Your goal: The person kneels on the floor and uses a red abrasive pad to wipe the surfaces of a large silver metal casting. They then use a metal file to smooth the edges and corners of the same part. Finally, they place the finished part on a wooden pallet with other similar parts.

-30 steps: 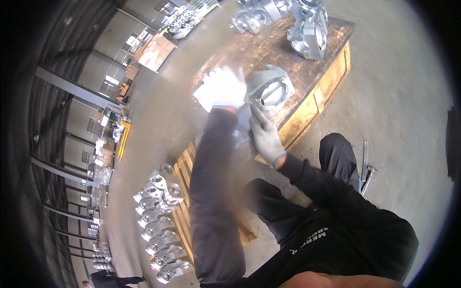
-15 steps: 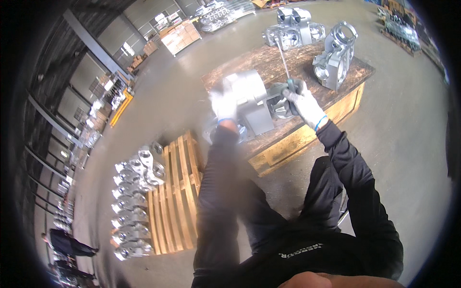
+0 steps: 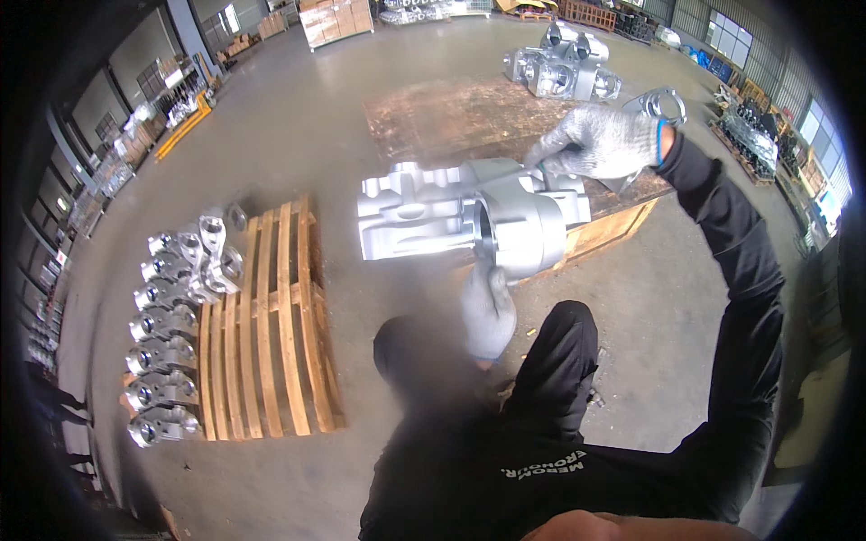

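A large silver metal casting (image 3: 528, 233) lies tilted at the near edge of the wooden-topped bench (image 3: 433, 117), its ribbed part pointing left and its round, ring-shaped part to the right. My left hand (image 3: 489, 311), in a pale work glove, grips the ring's lower rim from below, the thumb at the opening. Over the casting's upper right side, my gloved right hand (image 3: 604, 144) is closed, its fingertips close to the metal. A bit of greenish handle shows at those fingers; the rest of that thin hand tool is hidden.
Another casting (image 3: 564, 68) stands on the bench's far end, and one more (image 3: 663, 105) shows partly behind my right hand. On the floor to the left lies a wooden pallet (image 3: 262, 334) with several silver castings (image 3: 167, 338) along its left side. Boxes (image 3: 334, 20) stand farther back.
The casting has been turned, its ring opening now showing. My left hand has gone from its left side to its lower rim. My right hand is raised over it, the tool's shaft no longer visible.
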Tool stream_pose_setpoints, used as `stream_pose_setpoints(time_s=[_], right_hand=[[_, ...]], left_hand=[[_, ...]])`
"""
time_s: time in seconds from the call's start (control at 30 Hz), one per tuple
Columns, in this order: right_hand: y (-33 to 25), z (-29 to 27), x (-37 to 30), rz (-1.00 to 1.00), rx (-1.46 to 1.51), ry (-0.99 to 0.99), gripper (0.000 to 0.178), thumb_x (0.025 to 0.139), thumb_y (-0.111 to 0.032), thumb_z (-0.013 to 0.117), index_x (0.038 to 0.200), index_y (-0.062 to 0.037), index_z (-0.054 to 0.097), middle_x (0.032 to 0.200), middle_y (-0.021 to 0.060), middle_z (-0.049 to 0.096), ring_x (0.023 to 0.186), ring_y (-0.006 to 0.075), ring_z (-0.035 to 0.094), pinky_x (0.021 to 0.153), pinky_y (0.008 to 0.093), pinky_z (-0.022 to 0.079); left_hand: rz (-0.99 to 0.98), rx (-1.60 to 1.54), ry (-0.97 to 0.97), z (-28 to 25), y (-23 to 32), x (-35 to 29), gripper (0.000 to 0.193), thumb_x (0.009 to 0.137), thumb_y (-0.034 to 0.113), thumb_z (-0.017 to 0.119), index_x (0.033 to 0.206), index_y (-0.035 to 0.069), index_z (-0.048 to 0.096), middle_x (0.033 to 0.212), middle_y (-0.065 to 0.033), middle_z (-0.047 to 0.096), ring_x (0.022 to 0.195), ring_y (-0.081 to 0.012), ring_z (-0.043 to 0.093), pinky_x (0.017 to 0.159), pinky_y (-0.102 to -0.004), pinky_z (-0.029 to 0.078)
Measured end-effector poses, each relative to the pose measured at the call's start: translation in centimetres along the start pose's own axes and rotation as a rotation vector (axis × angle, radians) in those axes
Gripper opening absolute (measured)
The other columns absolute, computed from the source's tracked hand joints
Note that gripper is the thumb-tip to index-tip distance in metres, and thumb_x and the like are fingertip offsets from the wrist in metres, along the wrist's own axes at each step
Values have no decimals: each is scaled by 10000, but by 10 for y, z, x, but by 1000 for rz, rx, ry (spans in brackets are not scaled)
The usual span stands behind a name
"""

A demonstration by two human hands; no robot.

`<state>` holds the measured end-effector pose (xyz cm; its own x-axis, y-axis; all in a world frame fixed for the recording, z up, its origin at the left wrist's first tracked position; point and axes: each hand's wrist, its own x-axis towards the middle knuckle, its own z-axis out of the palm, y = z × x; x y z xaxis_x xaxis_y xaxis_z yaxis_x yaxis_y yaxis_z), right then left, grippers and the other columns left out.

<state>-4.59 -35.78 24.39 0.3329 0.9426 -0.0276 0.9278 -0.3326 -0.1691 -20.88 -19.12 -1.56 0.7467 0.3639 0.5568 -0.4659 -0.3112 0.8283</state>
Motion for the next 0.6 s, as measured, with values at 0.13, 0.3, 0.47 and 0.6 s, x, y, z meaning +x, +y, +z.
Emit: stream_pose_setpoints(time_s=[0.13, 0.3, 0.47, 0.6], right_hand=[[-63, -26, 16, 300, 0, -237, 250, 976, -195, 693, 1171, -56, 766, 961, 119, 786, 865, 225, 736, 810, 370, 580], [-94, 24, 42, 232, -404, -378, 325, 805, -186, 709, 1114, -170, 811, 932, 137, 759, 891, 340, 727, 819, 447, 580], [-73, 34, 36, 206, -516, -374, 222, 793, -164, 696, 981, -147, 812, 866, 114, 754, 857, 338, 728, 759, 466, 575], [-97, 21, 38, 208, -548, -375, 189, 786, -167, 702, 942, -130, 803, 836, 127, 742, 832, 340, 723, 741, 461, 575]], left_hand=[[129, 30, -7, -5, -9, -37, 329, 1091, 247, 454, 1160, -33, 612, 948, -235, 630, 873, -428, 626, 787, -489, 494], [189, 74, 86, -5, -12, -55, 282, 1059, 188, 500, 1146, -51, 623, 1081, -272, 650, 985, -453, 645, 877, -497, 516], [280, 56, 78, -7, -21, -55, 254, 1043, 155, 503, 1145, -42, 626, 1103, -256, 659, 1021, -449, 648, 895, -505, 522], [277, 55, 49, -9, -22, -53, 233, 1031, 135, 504, 1140, -31, 625, 1089, -238, 660, 1009, -440, 648, 885, -500, 527]])
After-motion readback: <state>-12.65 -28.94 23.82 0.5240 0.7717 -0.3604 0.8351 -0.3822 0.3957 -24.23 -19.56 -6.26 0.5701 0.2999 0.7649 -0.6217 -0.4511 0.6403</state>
